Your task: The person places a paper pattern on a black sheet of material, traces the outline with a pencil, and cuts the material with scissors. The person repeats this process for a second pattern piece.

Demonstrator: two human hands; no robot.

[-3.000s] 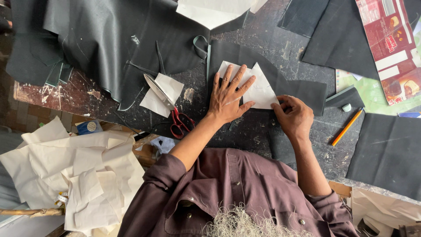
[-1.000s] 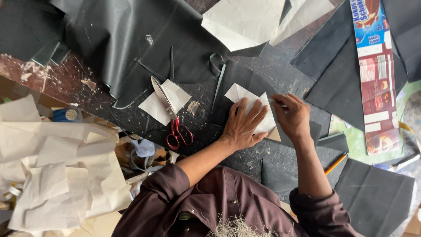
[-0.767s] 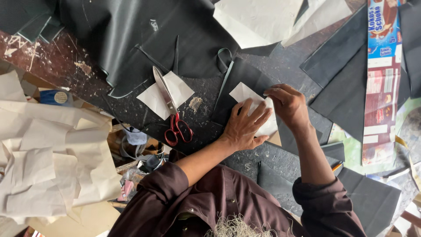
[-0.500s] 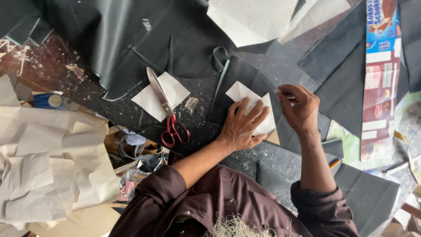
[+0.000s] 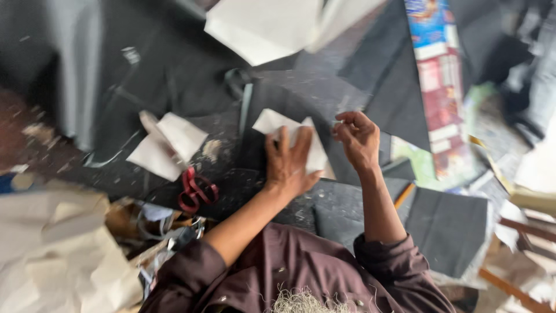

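Note:
My left hand [image 5: 288, 164] lies flat with its fingers spread on a small white paper piece [image 5: 271, 123]. The paper rests on a black sheet [image 5: 370, 93] that covers the worktable. My right hand [image 5: 358, 138] hovers at the paper's right edge with fingertips pinched together. The view is blurred, so I cannot tell whether anything small sits between those fingers. Both forearms reach out from dark maroon sleeves [image 5: 301, 272] at the bottom of the view.
Red-handled scissors [image 5: 194, 190] lie on another white paper [image 5: 168, 145] to the left. An orange pencil [image 5: 403, 195] lies by my right forearm. A colourful printed card [image 5: 440, 87] lies at right, a large white sheet [image 5: 260, 26] at top, crumpled white papers [image 5: 52, 255] at lower left.
The view has swung and blurred. My right hand has lifted slightly off the sheet at the paper's right edge. My left hand stays pressed on the paper.

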